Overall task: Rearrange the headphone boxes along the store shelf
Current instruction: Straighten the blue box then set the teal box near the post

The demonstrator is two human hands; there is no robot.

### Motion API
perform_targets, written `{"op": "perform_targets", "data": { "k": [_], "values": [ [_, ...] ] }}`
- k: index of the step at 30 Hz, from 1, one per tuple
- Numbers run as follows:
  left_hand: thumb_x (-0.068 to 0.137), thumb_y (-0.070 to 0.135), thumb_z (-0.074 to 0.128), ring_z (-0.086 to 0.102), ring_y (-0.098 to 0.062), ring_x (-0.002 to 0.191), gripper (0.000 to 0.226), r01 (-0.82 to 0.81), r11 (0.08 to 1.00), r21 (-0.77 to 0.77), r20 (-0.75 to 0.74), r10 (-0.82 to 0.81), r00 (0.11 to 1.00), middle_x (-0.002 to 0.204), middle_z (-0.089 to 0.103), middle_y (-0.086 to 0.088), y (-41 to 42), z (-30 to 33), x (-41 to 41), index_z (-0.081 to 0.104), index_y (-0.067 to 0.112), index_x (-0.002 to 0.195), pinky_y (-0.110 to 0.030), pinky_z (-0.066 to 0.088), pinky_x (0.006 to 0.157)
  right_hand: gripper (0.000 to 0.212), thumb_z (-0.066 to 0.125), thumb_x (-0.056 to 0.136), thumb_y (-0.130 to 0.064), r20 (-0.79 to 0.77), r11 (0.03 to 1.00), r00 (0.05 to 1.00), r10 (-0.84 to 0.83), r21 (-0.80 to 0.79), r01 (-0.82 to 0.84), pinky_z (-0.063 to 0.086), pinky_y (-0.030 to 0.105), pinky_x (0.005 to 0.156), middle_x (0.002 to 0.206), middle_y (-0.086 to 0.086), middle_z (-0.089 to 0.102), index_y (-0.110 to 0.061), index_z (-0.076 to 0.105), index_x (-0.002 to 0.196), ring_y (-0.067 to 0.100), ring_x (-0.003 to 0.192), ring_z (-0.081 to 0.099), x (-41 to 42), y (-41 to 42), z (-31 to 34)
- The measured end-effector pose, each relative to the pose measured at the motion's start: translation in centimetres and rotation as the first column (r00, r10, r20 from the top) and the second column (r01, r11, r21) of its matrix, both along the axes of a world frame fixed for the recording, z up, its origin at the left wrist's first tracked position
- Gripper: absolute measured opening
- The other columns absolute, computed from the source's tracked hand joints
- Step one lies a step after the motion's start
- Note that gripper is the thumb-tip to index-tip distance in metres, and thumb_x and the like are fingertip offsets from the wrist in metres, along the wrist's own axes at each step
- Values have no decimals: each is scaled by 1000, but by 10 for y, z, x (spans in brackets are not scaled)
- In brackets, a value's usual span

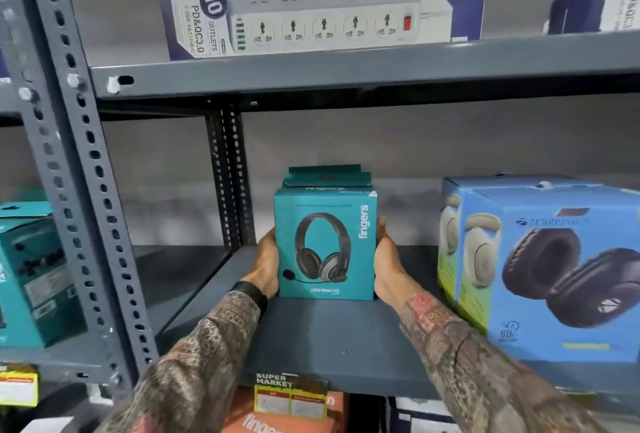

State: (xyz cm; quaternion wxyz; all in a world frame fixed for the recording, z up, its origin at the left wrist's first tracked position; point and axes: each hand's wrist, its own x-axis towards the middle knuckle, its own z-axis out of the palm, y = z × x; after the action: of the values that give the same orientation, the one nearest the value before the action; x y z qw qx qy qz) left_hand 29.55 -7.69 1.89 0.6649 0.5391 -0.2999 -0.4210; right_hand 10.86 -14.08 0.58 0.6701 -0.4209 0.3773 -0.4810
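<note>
A teal headphone box (325, 245) stands upright on the grey shelf (311, 339), its front showing a black headset. My left hand (266, 263) presses its left side and my right hand (386, 266) presses its right side, so both hold it. Behind it stand more teal boxes (327, 176), of which only the top flaps show. To the right, large light-blue headphone boxes (554, 273) stand side by side on the same shelf.
A perforated grey upright (83, 190) stands at the left, with teal boxes (27, 273) beyond it on the neighbouring shelf. Power-strip boxes (311, 17) fill the shelf above. A price tag (291, 398) hangs on the shelf's front edge, with an orange box (277, 422) below.
</note>
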Motion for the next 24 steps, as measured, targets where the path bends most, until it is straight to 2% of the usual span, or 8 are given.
{"op": "perform_targets", "data": {
  "k": [2, 7, 10, 12, 15, 16, 19, 24],
  "values": [
    [109, 46, 40, 73, -31, 75, 50, 15, 1000, 9, 15, -15, 1000, 90, 81, -14, 1, 0, 2, 77, 16, 92, -36, 61, 71, 75, 32, 103, -76, -34, 999, 998, -51, 2, 51, 56, 22, 48, 75, 0, 85, -27, 80, 72, 17, 55, 80, 2, 1, 1],
    [109, 46, 42, 75, -23, 59, 50, -13, 999, 41, 19, 12, 1000, 78, 82, -7, 9, 2, 2, 73, 21, 79, -32, 61, 62, 57, 36, 110, -61, -91, 988, 983, -157, -22, 155, 50, 18, 42, 60, -6, 80, -22, 63, 77, 12, 45, 75, 0, 11, 4],
    [108, 47, 47, 74, -21, 48, 49, -64, 996, 68, -31, 66, 997, 63, 81, -2, 17, 2, -5, 72, 22, 74, -29, 61, 53, 51, 41, 111, -51, -122, 983, 976, -182, -20, 181, 52, 23, 50, 59, -5, 79, -20, 62, 77, 14, 45, 75, -5, 21, 2],
    [107, 46, 50, 76, -25, 58, 44, -68, 995, 67, -26, 70, 997, 69, 83, -3, 26, 1, -9, 74, 21, 79, -37, 65, 64, 46, 44, 110, -45, -138, 979, 970, -202, -25, 201, 55, 27, 60, 72, 1, 83, -18, 64, 78, 21, 57, 78, -7, 28, -1],
    [106, 44, 53, 77, -41, 99, 36, -49, 997, 58, 9, 49, 999, 114, 84, -17, 46, -2, -15, 76, 17, 107, -58, 60, 102, 41, 43, 109, -40, -173, 971, 956, -237, -63, 229, 57, 32, 69, 92, 7, 83, -17, 65, 82, 26, 73, 78, -11, 43, -4],
    [106, 41, 53, 74, -43, 106, 34, -54, 997, 50, 9, 54, 999, 126, 81, -22, 53, -3, -15, 75, 16, 113, -60, 57, 107, 41, 44, 109, -39, -180, 969, 952, -247, -72, 237, 59, 34, 71, 92, 7, 82, -17, 65, 82, 26, 73, 79, -13, 51, -4],
    [107, 33, 51, 70, -39, 103, 30, -90, 996, 30, 0, 90, 996, 137, 75, -28, 71, -7, -16, 73, 14, 110, -53, 60, 94, 40, 45, 109, -37, -201, 964, 943, -264, -79, 253, 63, 40, 74, 87, 5, 81, -15, 65, 82, 27, 74, 79, -16, 71, -4],
    [105, 37, 54, 74, -35, 85, 32, -145, 989, 35, -24, 146, 989, 123, 82, -23, 94, -19, -20, 78, 18, 94, -39, 61, 76, 38, 40, 109, -25, -190, 959, 940, -282, -86, 270, 62, 39, 70, 84, 5, 76, -16, 60, 78, 24, 67, 75, -25, 97, -10]
  ]
}}
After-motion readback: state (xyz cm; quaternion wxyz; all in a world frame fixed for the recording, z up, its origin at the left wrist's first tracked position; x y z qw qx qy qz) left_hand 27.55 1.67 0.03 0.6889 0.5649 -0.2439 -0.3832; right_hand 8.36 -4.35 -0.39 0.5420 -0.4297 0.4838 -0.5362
